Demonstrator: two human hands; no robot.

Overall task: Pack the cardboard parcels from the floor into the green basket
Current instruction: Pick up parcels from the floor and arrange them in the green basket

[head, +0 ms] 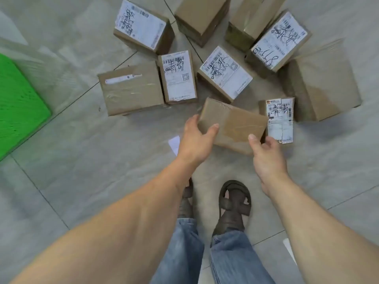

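Observation:
A plain taped cardboard parcel point(233, 124) lies nearest me on the tiled floor. My left hand point(195, 142) grips its left end, thumb on top and fingers round the far corner. My right hand point(266, 154) is at its right near corner, thumb on the top face and fingers curled under the edge. Several more parcels lie beyond it, some with white shipping labels, such as a small labelled one point(280, 119) just right of the held parcel. The green basket point(18, 105) shows at the left edge, blurred.
My two feet in dark sandals point(233, 203) stand on the grey tiles below the parcel. A white scrap of paper point(174, 143) lies by my left wrist. A large plain box point(322, 83) stands at the right. Bare floor separates the parcels from the basket.

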